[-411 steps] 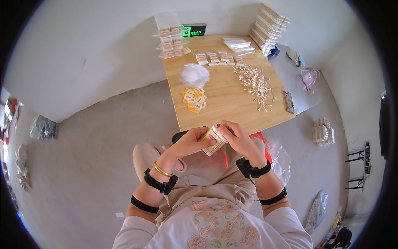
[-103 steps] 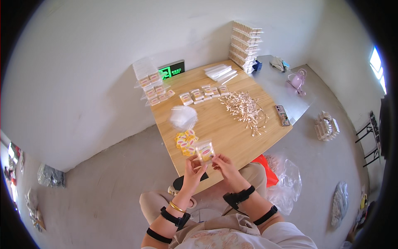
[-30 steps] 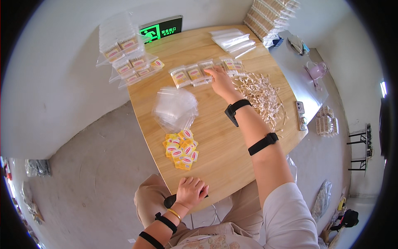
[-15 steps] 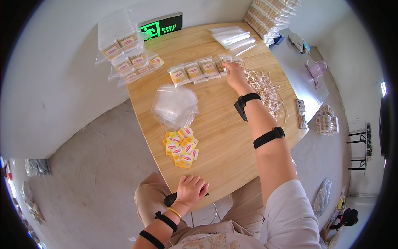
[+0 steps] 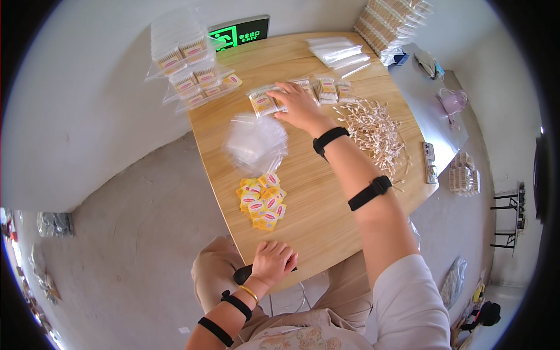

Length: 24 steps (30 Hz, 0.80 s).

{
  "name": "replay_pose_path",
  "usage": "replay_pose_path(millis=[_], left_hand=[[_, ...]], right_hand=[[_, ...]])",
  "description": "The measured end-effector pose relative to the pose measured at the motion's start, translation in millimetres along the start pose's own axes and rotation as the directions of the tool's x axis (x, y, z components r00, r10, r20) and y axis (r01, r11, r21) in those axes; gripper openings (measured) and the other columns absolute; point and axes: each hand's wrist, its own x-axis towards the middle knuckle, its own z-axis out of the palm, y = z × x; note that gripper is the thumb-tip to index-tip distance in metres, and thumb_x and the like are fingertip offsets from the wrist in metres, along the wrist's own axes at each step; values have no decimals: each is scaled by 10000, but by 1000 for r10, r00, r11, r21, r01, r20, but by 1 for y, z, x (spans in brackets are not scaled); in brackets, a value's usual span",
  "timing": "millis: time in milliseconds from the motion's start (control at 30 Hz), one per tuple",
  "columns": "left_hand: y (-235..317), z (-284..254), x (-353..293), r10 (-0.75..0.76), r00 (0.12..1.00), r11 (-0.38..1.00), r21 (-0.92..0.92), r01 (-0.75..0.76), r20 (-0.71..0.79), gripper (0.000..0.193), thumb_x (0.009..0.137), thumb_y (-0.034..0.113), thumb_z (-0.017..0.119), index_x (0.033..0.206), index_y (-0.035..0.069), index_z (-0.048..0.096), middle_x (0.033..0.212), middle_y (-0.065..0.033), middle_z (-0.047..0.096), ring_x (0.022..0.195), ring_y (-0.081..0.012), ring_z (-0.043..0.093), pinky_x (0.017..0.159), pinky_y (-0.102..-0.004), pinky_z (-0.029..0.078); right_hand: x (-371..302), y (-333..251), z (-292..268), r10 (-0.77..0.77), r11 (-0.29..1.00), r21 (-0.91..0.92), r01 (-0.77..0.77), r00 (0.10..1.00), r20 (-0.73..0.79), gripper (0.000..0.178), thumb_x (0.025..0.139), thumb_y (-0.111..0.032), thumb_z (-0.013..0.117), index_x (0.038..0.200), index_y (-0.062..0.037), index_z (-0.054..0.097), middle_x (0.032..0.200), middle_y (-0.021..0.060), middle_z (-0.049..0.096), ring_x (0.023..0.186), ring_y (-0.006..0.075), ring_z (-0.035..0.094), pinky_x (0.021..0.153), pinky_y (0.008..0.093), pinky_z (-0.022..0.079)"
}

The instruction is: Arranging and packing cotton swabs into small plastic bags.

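Note:
A row of small clear packets of cotton swabs (image 5: pixel 262 102), each with a yellow label card, lies across the middle of the table. My right hand (image 5: pixel 298 106) is over the left part of this row, fingers apart and the thumb toward me. It partly hides the packets under it. My left hand (image 5: pixel 272 262) rests at the table's near edge, fingers curled in, nothing seen in it. Between the row and me lie a heap of clear zip bags (image 5: pixel 256 143) and a pile of yellow label cards (image 5: pixel 261 202). Loose cotton swabs (image 5: pixel 376 131) are heaped on the right.
Filled bags (image 5: pixel 186 70) are stacked at the far left beside a green exit sign (image 5: pixel 239 36). Clear plastic sleeves (image 5: pixel 338 53) lie at the back, near a tall stack of swab packs (image 5: pixel 388 26). A phone (image 5: pixel 430 162) sits by the right edge.
My right hand has moved left along the row, away from its right end, and its fingers have spread. My left hand stays at the edge. The view has shifted slightly.

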Motion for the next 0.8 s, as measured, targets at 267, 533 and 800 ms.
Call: replay_pose_path(millis=[267,533,800], left_hand=[[1,1,2,3,999,999,-33,-5,-48,175,811,227,688,710,162,560,730,0,522,739,-195,553,692,-366,391],[2,1,3,9,997,999,-41,-12,-71,178,813,238,683,711,155,564,740,-4,535,739,-197,555,705,-368,403],[-1,2,-3,16,998,1000,-11,-16,-57,166,843,257,657,753,139,582,756,-14,569,769,-199,577,733,-361,416]], right_hand=[[5,-6,11,28,985,-173,-27,1000,3,441,775,-218,788,1204,-215,687,1341,68,547,1283,296,473,1103,441,366],[4,-51,23,-226,974,-15,225,974,-17,362,765,-290,800,1071,-127,697,1248,55,595,1256,279,487,1045,441,394],[-28,-108,48,63,998,-27,-62,998,13,175,753,-246,788,867,-129,722,1004,16,638,1047,251,537,914,425,398]])
